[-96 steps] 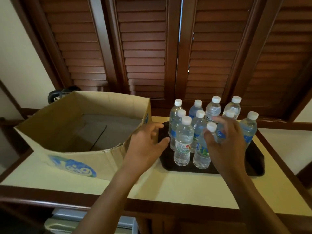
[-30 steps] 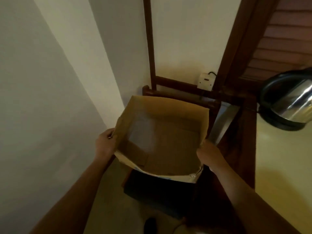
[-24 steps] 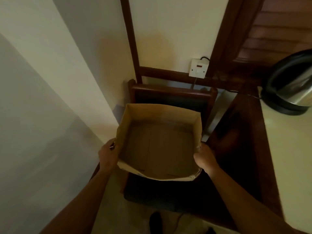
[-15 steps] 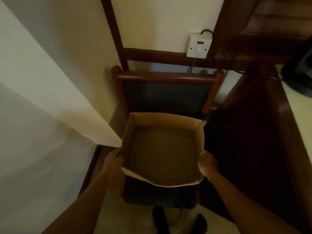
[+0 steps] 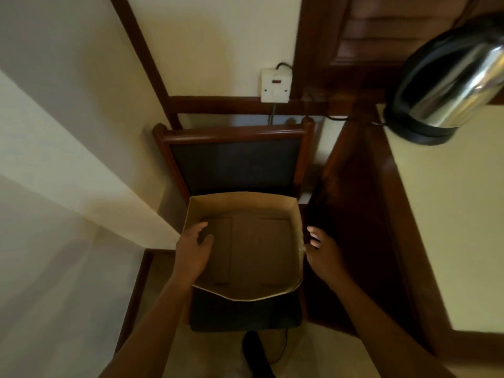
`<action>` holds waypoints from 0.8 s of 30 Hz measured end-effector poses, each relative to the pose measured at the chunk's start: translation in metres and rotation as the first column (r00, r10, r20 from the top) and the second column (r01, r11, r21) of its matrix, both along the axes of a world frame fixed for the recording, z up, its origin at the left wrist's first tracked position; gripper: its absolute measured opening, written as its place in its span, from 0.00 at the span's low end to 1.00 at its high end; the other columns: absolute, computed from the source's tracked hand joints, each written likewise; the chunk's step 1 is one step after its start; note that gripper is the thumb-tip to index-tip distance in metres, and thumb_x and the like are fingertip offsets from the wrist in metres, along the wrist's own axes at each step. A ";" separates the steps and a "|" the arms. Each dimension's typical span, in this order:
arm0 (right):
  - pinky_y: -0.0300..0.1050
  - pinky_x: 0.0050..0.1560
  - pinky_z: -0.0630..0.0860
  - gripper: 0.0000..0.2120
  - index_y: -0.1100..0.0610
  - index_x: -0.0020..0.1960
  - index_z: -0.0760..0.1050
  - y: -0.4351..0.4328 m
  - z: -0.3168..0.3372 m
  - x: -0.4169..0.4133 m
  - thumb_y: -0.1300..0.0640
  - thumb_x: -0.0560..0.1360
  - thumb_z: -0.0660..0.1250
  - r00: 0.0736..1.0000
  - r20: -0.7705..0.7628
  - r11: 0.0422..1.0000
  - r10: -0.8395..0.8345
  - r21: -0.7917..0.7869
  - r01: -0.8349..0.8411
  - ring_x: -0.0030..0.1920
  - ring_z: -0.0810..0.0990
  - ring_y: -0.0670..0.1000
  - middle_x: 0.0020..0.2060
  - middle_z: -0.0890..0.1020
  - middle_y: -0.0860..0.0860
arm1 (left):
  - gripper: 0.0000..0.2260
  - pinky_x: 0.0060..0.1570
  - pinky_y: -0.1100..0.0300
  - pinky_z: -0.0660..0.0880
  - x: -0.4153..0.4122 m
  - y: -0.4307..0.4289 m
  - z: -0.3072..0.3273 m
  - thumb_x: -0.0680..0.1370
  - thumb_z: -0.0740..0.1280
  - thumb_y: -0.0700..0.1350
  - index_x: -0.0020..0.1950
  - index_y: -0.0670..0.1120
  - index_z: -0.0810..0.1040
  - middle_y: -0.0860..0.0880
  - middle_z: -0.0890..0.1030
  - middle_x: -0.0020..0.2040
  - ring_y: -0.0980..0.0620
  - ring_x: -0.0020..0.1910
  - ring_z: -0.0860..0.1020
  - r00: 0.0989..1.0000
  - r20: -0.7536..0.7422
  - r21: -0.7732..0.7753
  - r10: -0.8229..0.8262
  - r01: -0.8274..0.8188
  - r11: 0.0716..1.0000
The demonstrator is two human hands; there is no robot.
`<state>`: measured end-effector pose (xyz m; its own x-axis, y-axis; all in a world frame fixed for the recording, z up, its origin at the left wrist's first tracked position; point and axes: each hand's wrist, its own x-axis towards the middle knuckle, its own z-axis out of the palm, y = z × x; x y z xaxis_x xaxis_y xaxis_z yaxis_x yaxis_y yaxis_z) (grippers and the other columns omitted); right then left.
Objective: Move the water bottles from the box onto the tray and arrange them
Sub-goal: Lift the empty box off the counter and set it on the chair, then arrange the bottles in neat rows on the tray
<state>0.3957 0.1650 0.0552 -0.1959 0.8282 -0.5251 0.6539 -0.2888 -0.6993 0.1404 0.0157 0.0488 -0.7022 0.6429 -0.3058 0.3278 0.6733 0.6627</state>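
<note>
So the cardboard box (image 5: 240,203) sits on the chair (image 5: 234,165) seat, back wall against the backrest, squeezed between the wall and the dark counter (image 5: 450,214) side. Left hand (image 5: 193,249) hangs loose-fingered over the left rim, hiding part of it. Right hand (image 5: 323,255) is relaxed just beside the right wall, gripping nothing. The kettle (image 5: 447,85) is cut off by the frame, and the socket (image 5: 275,84) marking is unreadable.

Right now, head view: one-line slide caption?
Empty cardboard box on a chair, left hand and right hand open at its sides.
</note>
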 end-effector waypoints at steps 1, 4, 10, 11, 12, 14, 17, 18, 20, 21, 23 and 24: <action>0.47 0.64 0.72 0.26 0.51 0.77 0.68 -0.003 0.019 0.007 0.63 0.81 0.65 0.998 -0.052 0.999 0.018 0.040 -0.016 0.73 0.72 0.53 0.74 0.72 0.52 | 0.17 0.62 0.55 0.70 0.016 0.012 0.018 0.81 0.66 0.48 0.70 0.51 0.75 0.51 0.77 0.66 0.52 0.63 0.76 0.999 -0.018 0.045 -0.027 0.027 0.999; 0.42 0.66 0.72 0.24 0.51 0.75 0.70 -0.015 0.082 0.040 0.60 0.80 0.67 0.983 -0.137 0.959 0.126 0.269 -0.086 0.70 0.75 0.48 0.70 0.76 0.48 | 0.13 0.54 0.63 0.69 0.072 0.049 0.074 0.81 0.66 0.49 0.66 0.52 0.77 0.56 0.79 0.59 0.58 0.56 0.77 0.994 -0.051 0.183 -0.095 0.103 0.978; 0.45 0.68 0.74 0.22 0.46 0.73 0.70 -0.006 0.180 0.173 0.55 0.80 0.66 0.967 -0.183 0.829 0.179 0.557 -0.048 0.67 0.75 0.45 0.69 0.75 0.44 | 0.14 0.49 0.69 0.70 0.212 0.105 0.170 0.81 0.67 0.47 0.66 0.54 0.77 0.59 0.78 0.60 0.61 0.59 0.76 0.973 -0.120 0.398 -0.195 0.228 0.889; 0.45 0.68 0.74 0.22 0.48 0.73 0.71 -0.001 0.190 0.203 0.56 0.80 0.66 0.967 -0.183 0.807 0.179 0.589 -0.038 0.67 0.75 0.46 0.69 0.76 0.45 | 0.13 0.50 0.68 0.71 0.237 0.112 0.180 0.81 0.67 0.47 0.66 0.54 0.77 0.59 0.78 0.61 0.61 0.59 0.76 0.970 -0.123 0.430 -0.209 0.242 0.870; 0.45 0.68 0.74 0.21 0.49 0.73 0.72 0.004 0.197 0.232 0.57 0.80 0.67 0.970 -0.176 0.783 0.169 0.621 -0.024 0.67 0.76 0.47 0.69 0.76 0.46 | 0.13 0.51 0.66 0.72 0.265 0.118 0.189 0.81 0.67 0.47 0.65 0.54 0.78 0.59 0.78 0.60 0.60 0.59 0.76 0.965 -0.127 0.459 -0.230 0.263 0.848; 0.44 0.67 0.75 0.21 0.50 0.72 0.73 0.015 0.208 0.293 0.58 0.80 0.67 0.981 -0.152 0.741 0.120 0.671 0.014 0.66 0.77 0.47 0.69 0.77 0.46 | 0.12 0.55 0.62 0.73 0.322 0.135 0.204 0.81 0.67 0.47 0.64 0.54 0.79 0.58 0.79 0.60 0.60 0.59 0.77 0.950 -0.135 0.512 -0.281 0.310 0.801; 0.42 0.66 0.75 0.21 0.50 0.72 0.73 0.031 0.222 0.379 0.58 0.80 0.67 0.991 -0.126 0.705 0.038 0.707 0.063 0.66 0.77 0.46 0.69 0.76 0.46 | 0.12 0.57 0.59 0.73 0.406 0.163 0.226 0.81 0.67 0.48 0.64 0.54 0.79 0.57 0.79 0.60 0.59 0.59 0.76 0.924 -0.168 0.554 -0.345 0.378 0.742; 0.42 0.66 0.75 0.21 0.49 0.72 0.73 0.036 0.225 0.405 0.58 0.80 0.67 0.992 -0.123 0.696 0.006 0.713 0.084 0.66 0.77 0.46 0.69 0.76 0.46 | 0.11 0.56 0.61 0.73 0.432 0.173 0.233 0.81 0.67 0.47 0.63 0.54 0.79 0.57 0.79 0.59 0.60 0.58 0.76 0.910 -0.191 0.563 -0.369 0.409 0.718; 0.40 0.64 0.76 0.21 0.48 0.72 0.73 0.047 0.230 0.454 0.58 0.80 0.67 0.989 -0.134 0.691 -0.057 0.710 0.136 0.66 0.77 0.46 0.69 0.76 0.45 | 0.11 0.53 0.64 0.73 0.481 0.195 0.242 0.81 0.68 0.47 0.63 0.54 0.78 0.58 0.79 0.58 0.63 0.56 0.76 0.877 -0.229 0.586 -0.423 0.471 0.660; 0.40 0.63 0.76 0.21 0.48 0.71 0.73 0.054 0.231 0.478 0.59 0.80 0.67 0.986 -0.137 0.687 -0.090 0.709 0.161 0.65 0.77 0.46 0.68 0.76 0.46 | 0.12 0.51 0.66 0.72 0.506 0.206 0.245 0.81 0.68 0.47 0.63 0.54 0.78 0.59 0.80 0.57 0.64 0.55 0.77 0.860 -0.237 0.591 -0.451 0.496 0.636; 0.41 0.61 0.76 0.20 0.47 0.70 0.74 0.069 0.233 0.523 0.59 0.79 0.68 0.977 -0.146 0.673 -0.158 0.708 0.215 0.64 0.78 0.47 0.67 0.77 0.47 | 0.11 0.47 0.70 0.70 0.552 0.229 0.250 0.81 0.68 0.47 0.63 0.55 0.78 0.59 0.80 0.57 0.63 0.54 0.77 0.827 -0.246 0.580 -0.506 0.544 0.606; 0.41 0.60 0.76 0.20 0.47 0.70 0.74 0.078 0.233 0.546 0.59 0.79 0.68 0.969 -0.153 0.666 -0.194 0.705 0.245 0.63 0.78 0.47 0.66 0.77 0.48 | 0.11 0.46 0.71 0.70 0.575 0.243 0.251 0.81 0.68 0.47 0.63 0.54 0.78 0.59 0.80 0.57 0.62 0.54 0.77 0.804 -0.254 0.571 -0.537 0.573 0.588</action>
<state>0.9421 0.2425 0.2883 0.0312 0.9677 0.2500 0.5870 0.1847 -0.7883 0.7157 0.2586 0.2998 -0.1482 0.9403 0.3065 0.5454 -0.1808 0.8184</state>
